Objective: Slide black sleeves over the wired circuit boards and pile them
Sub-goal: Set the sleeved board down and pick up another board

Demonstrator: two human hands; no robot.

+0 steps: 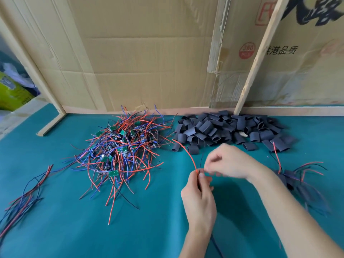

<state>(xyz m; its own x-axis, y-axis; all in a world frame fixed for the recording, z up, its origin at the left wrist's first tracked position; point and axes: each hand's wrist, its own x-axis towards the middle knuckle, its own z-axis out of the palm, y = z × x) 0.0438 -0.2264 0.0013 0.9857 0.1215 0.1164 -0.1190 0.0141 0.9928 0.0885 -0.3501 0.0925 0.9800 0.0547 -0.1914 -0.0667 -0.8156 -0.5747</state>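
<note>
Both forearms came in from the lower right over the green worktop [74, 229]. Her left hand [200, 200] had its fingers curled round a thin bundle of wires, a red wire [188, 155] arching up from the grip. Just above it, the right hand [229, 161], blurred, held its fingers together in a pinch at the wire ends. Behind lay the heap of wired boards [121, 148], the pile of black sleeves [229, 129] beside it, and sleeved pieces [294, 179] at the right.

Two hands [214, 175], three wire-and-board heaps [121, 151] (one sleeved), one heap of black sleeves [229, 129]
</note>
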